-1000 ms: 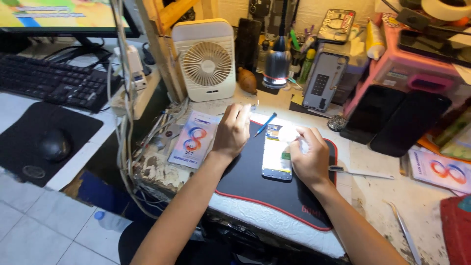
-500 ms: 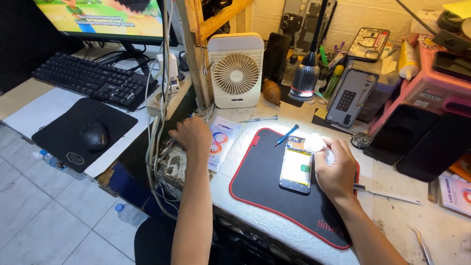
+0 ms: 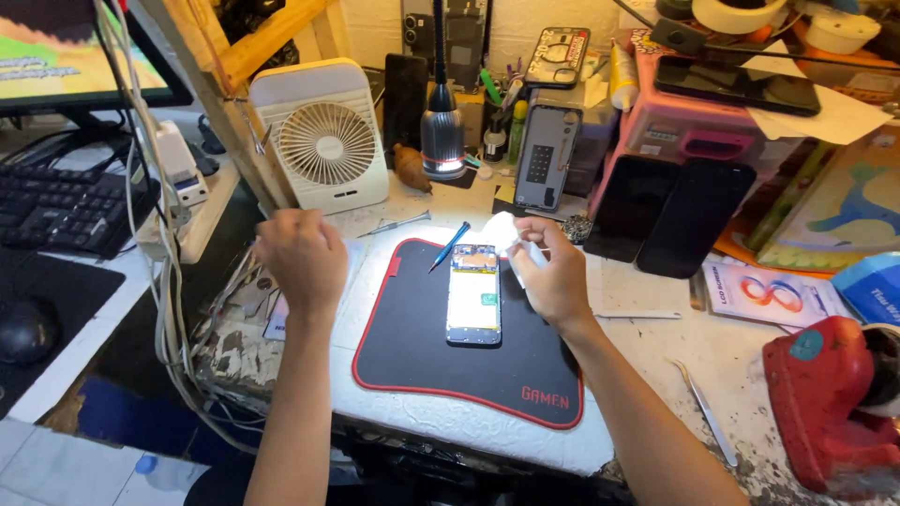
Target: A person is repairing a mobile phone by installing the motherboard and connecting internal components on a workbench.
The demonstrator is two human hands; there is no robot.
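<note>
An opened phone lies face up in the middle of a black mat with a red rim under a lamp. My right hand hovers just right of the phone's top end and pinches a small white wad of cloth or tissue. My left hand is raised in a loose fist over the table's left edge, above a leaflet; whether it holds anything I cannot tell. A blue-handled tool lies on the mat's top edge, a metal screwdriver behind it.
A white desk fan stands at the back left beside a wooden post and hanging cables. Phones and cases lean at the back right. Tweezers, a red device, a keyboard and mouse are around.
My left hand left the mat, went out over the left table edge and rose into a fist. My right hand lifted off the phone, holding the white wad above its top right.
</note>
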